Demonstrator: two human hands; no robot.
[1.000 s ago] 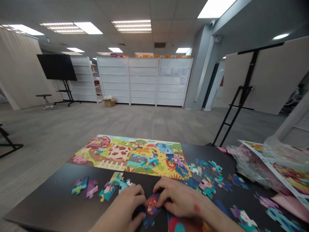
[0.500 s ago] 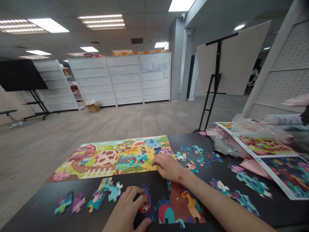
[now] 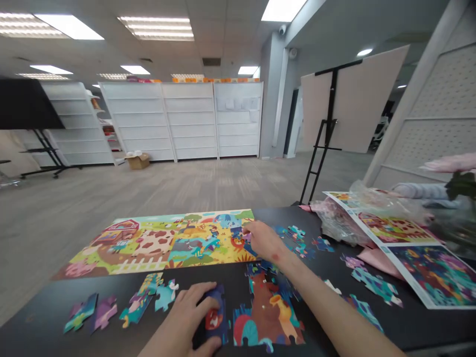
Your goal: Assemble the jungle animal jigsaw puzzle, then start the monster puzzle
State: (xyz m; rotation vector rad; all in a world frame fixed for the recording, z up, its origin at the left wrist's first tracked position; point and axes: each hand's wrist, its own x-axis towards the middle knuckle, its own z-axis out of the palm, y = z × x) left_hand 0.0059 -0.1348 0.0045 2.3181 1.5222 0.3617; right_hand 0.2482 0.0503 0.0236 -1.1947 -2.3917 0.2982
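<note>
My left hand [image 3: 188, 317] lies near the table's front edge with its fingers closed over a dark blue and red puzzle piece [image 3: 213, 317]. To its right sits a joined cluster of pieces [image 3: 266, 317] in orange, brown and teal. My right hand [image 3: 262, 239] reaches forward, fingers bent down onto the right edge of the finished farm puzzle [image 3: 163, 243]. Whether it holds a piece is hidden. Loose pieces [image 3: 297, 238] lie just right of that hand.
Several loose pieces [image 3: 122, 305] lie at the front left of the black table [image 3: 44, 327]. Printed picture sheets [image 3: 416, 248] and a crumpled plastic bag [image 3: 345, 218] sit at the right. A black easel [image 3: 322, 136] stands behind the table.
My right hand has moved from the front piece forward to the farm puzzle's right edge. My left hand stays on the blue and red piece. The view has swung to the right.
</note>
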